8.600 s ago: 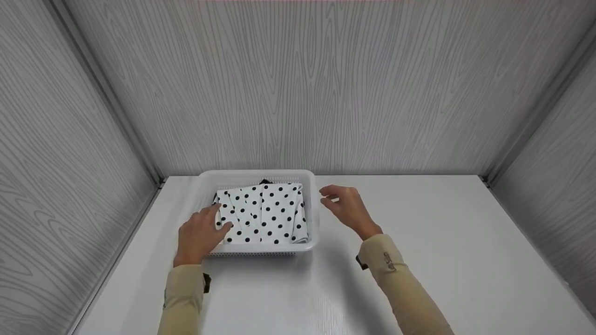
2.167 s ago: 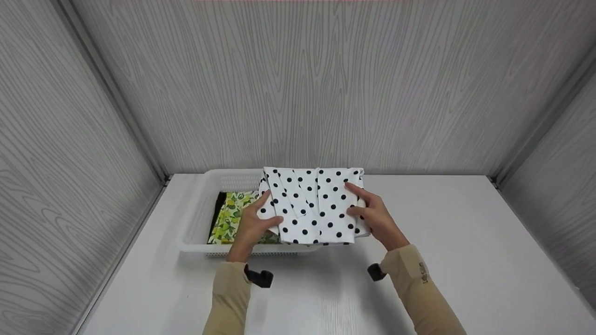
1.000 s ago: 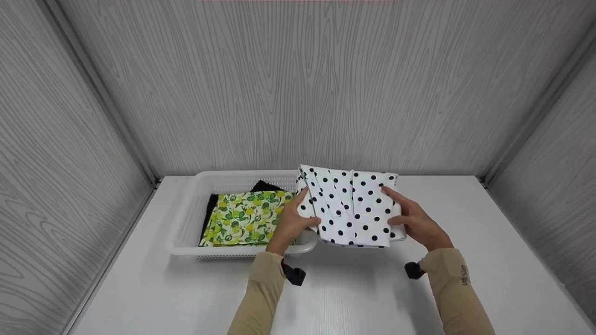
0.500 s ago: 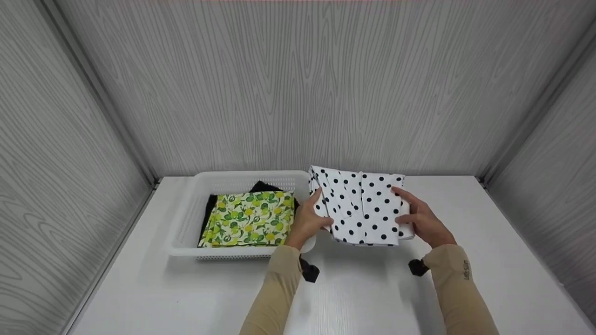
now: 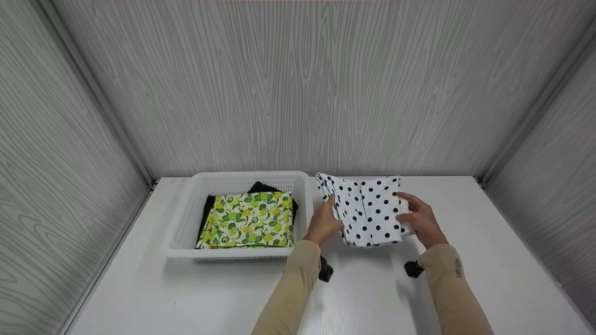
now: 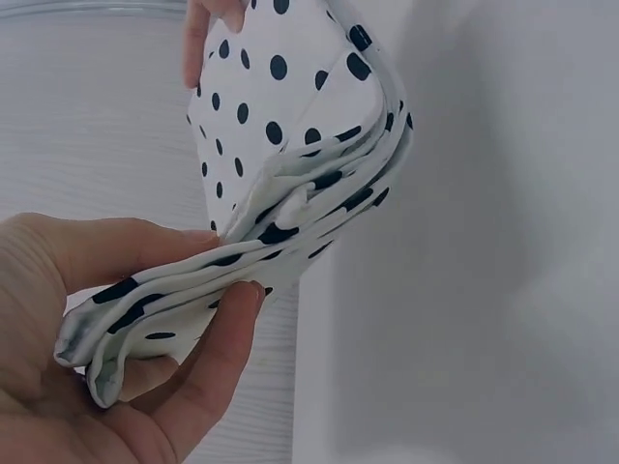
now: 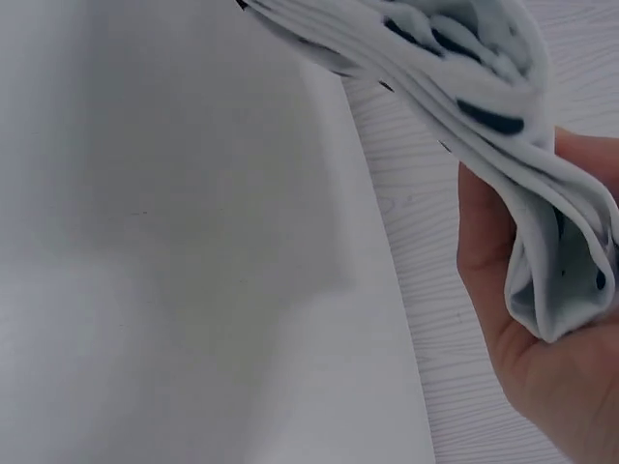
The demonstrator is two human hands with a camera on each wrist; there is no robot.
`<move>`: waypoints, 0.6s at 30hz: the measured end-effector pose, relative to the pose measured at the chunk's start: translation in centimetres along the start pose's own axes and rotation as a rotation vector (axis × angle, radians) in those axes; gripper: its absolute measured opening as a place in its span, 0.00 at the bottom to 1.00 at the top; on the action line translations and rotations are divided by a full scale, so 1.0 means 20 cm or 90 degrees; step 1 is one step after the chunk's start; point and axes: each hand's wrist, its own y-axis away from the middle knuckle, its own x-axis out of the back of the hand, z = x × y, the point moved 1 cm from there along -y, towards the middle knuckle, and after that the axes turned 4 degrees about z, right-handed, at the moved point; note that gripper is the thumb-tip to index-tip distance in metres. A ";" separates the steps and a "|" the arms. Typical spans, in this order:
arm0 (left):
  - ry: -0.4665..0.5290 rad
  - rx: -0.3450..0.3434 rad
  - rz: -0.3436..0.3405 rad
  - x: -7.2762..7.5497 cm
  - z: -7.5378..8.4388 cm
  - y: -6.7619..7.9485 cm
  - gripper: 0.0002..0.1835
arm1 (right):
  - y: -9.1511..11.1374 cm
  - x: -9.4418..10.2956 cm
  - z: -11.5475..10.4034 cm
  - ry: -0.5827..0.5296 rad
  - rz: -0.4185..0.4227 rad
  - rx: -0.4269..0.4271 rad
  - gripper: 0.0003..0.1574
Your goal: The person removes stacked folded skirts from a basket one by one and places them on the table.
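Observation:
A folded white cloth with black polka dots [image 5: 372, 214] hangs between my two hands, right of the basket in the head view. My left hand [image 5: 324, 223] pinches its left edge; in the left wrist view the thumb lies on one side of the folded layers [image 6: 242, 256] and the fingers on the other. At the cloth's right edge my right hand [image 5: 421, 221] grips the layers, which bunch thickly in the right wrist view [image 7: 513, 126]. The cloth bends in the middle and seems held above the table. Its exact kind of garment or textile cannot be told.
A white plastic basket [image 5: 181, 232] stands on the left of the white table [image 5: 209, 298]. Inside lies a folded lemon-print cloth [image 5: 251, 218] over black fabric [image 5: 263, 187]. Grey wood-grain panels [image 5: 298, 93] enclose the back and sides.
Both hands lifted the polka-dot cloth out of the basket and carried it right, uncovering the lemon-print cloth. Over the last half second, the left hand shifted right and the cloth bent more.

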 end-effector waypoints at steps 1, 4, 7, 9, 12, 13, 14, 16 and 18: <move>0.010 0.012 -0.007 -0.02 -0.01 -0.01 0.49 | 0.00 0.00 0.01 0.003 0.016 -0.001 0.50; 0.062 0.055 -0.027 -0.07 -0.03 -0.01 0.51 | -0.02 -0.01 0.05 0.017 0.044 -0.005 0.48; 0.109 0.084 -0.020 -0.13 -0.08 0.00 0.50 | -0.03 -0.03 0.09 0.036 0.061 -0.010 0.46; 0.137 0.096 0.009 -0.18 -0.11 0.02 0.47 | -0.04 -0.04 0.11 0.036 0.090 -0.020 0.43; 0.173 0.108 0.073 -0.23 -0.16 0.04 0.44 | -0.05 -0.06 0.15 0.024 0.168 -0.032 0.37; 0.183 0.110 0.095 -0.25 -0.18 0.04 0.43 | -0.05 -0.07 0.17 0.016 0.198 -0.037 0.35; 0.191 0.112 0.117 -0.26 -0.19 0.04 0.42 | -0.05 -0.08 0.18 0.016 0.229 -0.041 0.33; 0.198 0.110 0.150 -0.27 -0.20 0.03 0.41 | -0.06 -0.09 0.20 0.026 0.274 -0.050 0.32; 0.197 0.097 0.179 -0.28 -0.22 0.02 0.39 | -0.06 -0.11 0.22 0.036 0.306 -0.066 0.32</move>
